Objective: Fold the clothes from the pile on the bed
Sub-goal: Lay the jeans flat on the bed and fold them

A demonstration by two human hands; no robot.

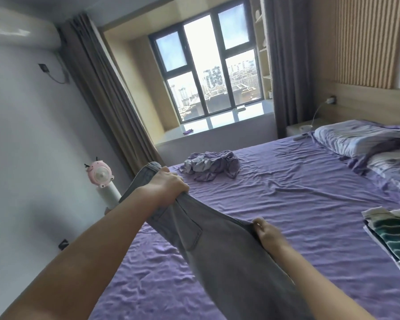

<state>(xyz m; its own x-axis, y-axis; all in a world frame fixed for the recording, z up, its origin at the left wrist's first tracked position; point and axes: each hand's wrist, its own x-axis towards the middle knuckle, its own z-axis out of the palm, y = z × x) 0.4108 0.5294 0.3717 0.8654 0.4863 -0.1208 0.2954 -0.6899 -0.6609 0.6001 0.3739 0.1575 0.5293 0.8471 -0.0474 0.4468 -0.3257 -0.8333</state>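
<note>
Grey jeans [219,248] hang in the air above the near side of the purple bed [298,204]. My left hand [169,183] grips the waistband end, raised toward the bed's left edge. My right hand [267,234] pinches the jeans' other edge lower down, fingers partly hidden in the fabric. The legs of the jeans drop out of view at the bottom. A crumpled pile of lilac and grey clothes [211,166] lies on the bed's far left part, well beyond both hands.
Folded clothes with green and white stripes [393,236] lie at the bed's right edge. Pillows [360,137] sit at the head, right. A pink fan [99,175] stands by the left wall. Curtains and a window are behind the bed.
</note>
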